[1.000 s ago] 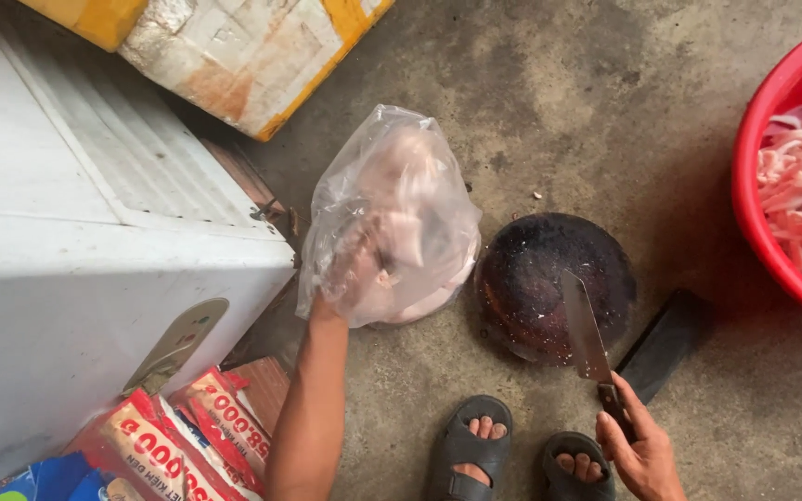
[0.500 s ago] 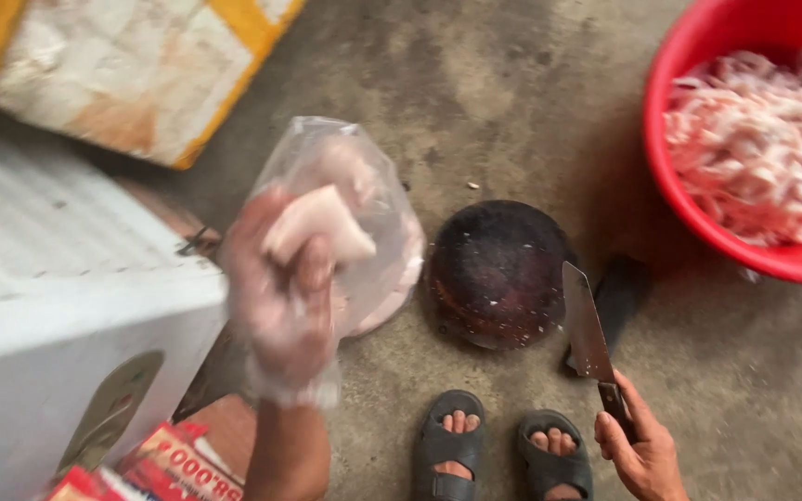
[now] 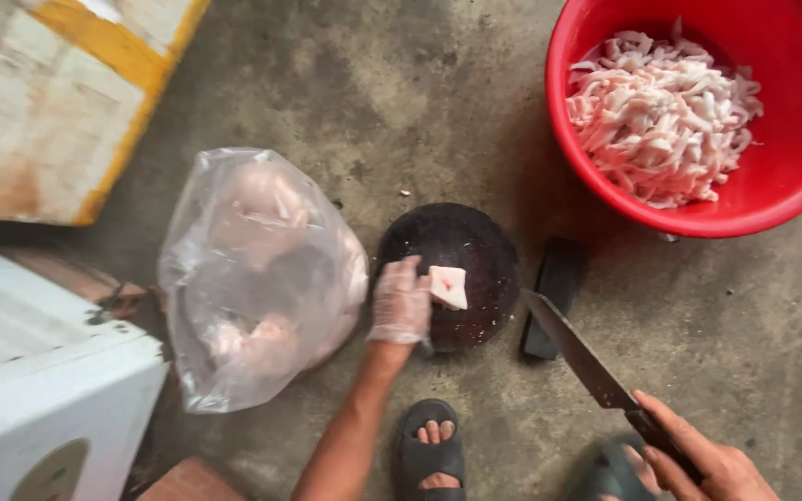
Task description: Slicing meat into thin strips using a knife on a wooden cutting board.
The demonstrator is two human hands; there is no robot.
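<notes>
Now left hand — gloved — presses a pale meat piece on the dark round block on the floor. Right hand grips a knife, blade tip just beside the block. Clear bag left of it — red basin of meat strips upper right.

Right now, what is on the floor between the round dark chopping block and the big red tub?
In the head view, a small dark rectangular block lies on the concrete between the chopping block and the red tub; the knife blade reaches in beside it.
</notes>
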